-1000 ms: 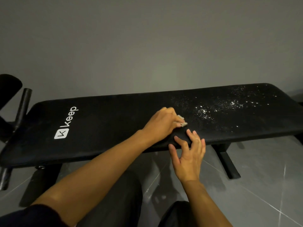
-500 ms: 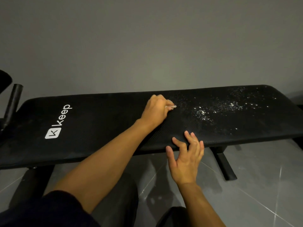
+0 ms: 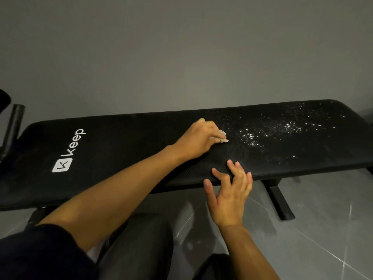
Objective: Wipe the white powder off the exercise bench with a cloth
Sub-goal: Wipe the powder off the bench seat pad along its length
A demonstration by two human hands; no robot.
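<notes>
Exercise bench (image 3: 121, 150), black padded top, lies lengthwise across the view in front of a grey wall (image 3: 181, 47), on a grey tiled floor (image 3: 323, 219). White "Keep" logo (image 3: 69, 152) at the left end; that half looks free of specks. White powder (image 3: 268, 130) is scattered over the right half, thickest just right of centre, thinning toward the far right end. A few stray flecks sit near the front edge.

Left hand (image 3: 198, 140) is on the pad at mid-bench, at the left margin of the powder, fingers curled over a small, pale, bunched cloth (image 3: 223, 137) pressed to the surface. Only a corner of the cloth shows past the knuckles. Right hand (image 3: 230, 190) is at the near edge, fingers spread and relaxed, holding nothing, tips touching or just over the pad; contact unclear.

Judgement: wiping is at an early stage. The cloth stands at the powder's edge, and nearly the whole patch to the right is left to clear.
</notes>
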